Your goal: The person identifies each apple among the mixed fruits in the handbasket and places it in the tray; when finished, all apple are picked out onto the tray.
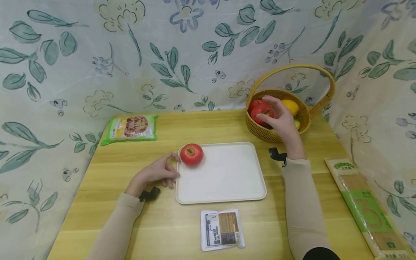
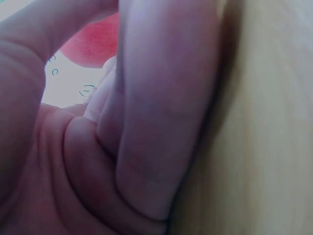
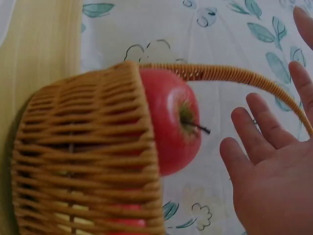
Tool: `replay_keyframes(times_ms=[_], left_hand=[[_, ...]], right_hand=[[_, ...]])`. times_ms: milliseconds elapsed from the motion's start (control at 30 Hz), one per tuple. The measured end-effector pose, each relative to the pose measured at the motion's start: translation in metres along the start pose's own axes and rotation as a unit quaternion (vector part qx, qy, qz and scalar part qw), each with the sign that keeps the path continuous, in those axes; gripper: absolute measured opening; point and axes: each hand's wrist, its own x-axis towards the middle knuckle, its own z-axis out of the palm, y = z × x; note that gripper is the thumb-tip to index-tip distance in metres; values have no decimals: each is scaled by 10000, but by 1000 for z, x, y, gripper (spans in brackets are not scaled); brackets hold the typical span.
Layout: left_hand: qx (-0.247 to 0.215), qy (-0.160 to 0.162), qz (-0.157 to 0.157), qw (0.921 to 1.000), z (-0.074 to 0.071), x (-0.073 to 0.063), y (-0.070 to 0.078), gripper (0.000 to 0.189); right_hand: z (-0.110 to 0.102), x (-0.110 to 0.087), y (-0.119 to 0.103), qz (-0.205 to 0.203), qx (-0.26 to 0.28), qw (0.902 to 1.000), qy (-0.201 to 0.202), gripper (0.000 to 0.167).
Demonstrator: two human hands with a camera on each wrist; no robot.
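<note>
Hovering upper right, right hand point(image 1: 283, 122) nears round red apple point(image 1: 261, 111); left hand point(image 1: 156, 171) borders central white rectangular tray point(image 1: 224, 177) (both loosely spread, empty).

Apple point(image 1: 191, 155) beside left hand point(image 1: 156, 171): red. Tray point(image 1: 224, 177) between hands: plain white. Basket point(image 1: 264, 134) by right hand point(image 1: 285, 124): golden-tan weave. Counter point(image 1: 188, 128) under hands: yellowish wood grain. Cloth point(image 1: 211, 57) beyond hands: whitish, green-leaf pattern.

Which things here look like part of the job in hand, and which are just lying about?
Likely part of the job:
- left hand, by the tray
- right hand, over the basket
- red apple on the tray
- red apples in the basket

Apparently just lying about:
- green-edged bag
- small white packet
- long packet, far right
</note>
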Motion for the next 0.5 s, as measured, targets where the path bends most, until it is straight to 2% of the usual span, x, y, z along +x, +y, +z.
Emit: replay_keyframes(times_ms=[267, 500], left_hand=[[-52, -35, -13, 10000, 0, -1, -1, 61], [-47, -6, -10, 10000, 0, -1, 0, 59]], right_hand=[[-13, 6, 26, 466, -436, 9978, 195, 66], [-16, 10, 32, 690, -268, 9972, -125, 78]])
